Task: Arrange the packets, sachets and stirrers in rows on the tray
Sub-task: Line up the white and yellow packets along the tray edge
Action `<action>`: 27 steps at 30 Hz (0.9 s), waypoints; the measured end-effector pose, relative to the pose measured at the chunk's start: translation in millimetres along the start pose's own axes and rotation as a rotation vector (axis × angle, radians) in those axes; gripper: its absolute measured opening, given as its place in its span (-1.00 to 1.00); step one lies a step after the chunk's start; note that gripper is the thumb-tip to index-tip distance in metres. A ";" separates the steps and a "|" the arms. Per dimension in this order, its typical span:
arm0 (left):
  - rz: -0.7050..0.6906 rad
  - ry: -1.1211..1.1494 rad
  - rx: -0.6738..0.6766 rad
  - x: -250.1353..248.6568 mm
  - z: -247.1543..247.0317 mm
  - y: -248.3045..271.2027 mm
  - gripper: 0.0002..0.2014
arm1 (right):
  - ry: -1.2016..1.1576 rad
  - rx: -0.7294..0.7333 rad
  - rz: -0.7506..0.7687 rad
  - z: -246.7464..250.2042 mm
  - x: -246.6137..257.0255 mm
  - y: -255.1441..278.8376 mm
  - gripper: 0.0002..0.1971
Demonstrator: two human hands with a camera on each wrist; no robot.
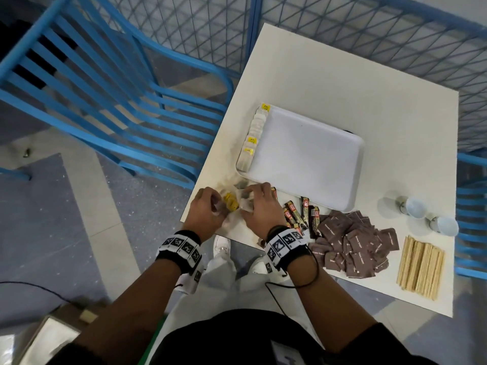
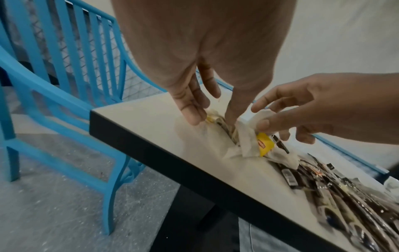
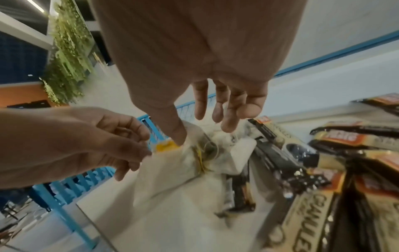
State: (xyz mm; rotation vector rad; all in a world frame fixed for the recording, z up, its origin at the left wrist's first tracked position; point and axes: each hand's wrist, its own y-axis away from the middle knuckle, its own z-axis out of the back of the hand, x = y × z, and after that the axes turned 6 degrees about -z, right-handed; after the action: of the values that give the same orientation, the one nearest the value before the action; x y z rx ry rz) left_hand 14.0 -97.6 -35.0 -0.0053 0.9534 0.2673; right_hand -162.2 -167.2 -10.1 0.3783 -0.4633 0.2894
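Both our hands [image 1: 232, 209] pinch limp tea bags [image 2: 248, 141] on the worktop [image 1: 342, 83]. They look light, soft and tangle-prone; take one by its yellow tag [image 2: 265, 144].

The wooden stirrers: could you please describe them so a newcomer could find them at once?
Start at the white table and go to its near right corner, right of the white tray. The wooden stirrers lie there in one flat, side-by-side bundle, just right of the pile of brown sachets. They are the only pale, long thin sticks on the table.
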 end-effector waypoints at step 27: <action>-0.025 -0.202 0.151 16.4 17.7 -50.2 -0.67 | -0.356 0.067 -0.100 2.6 7.9 -48.2 -0.69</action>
State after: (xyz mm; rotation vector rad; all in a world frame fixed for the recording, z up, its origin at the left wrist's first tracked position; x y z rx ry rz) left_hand 48.7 -140.3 -43.6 0.1453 0.7702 0.1685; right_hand -139.4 -209.8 -17.9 0.5200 -0.7829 0.1400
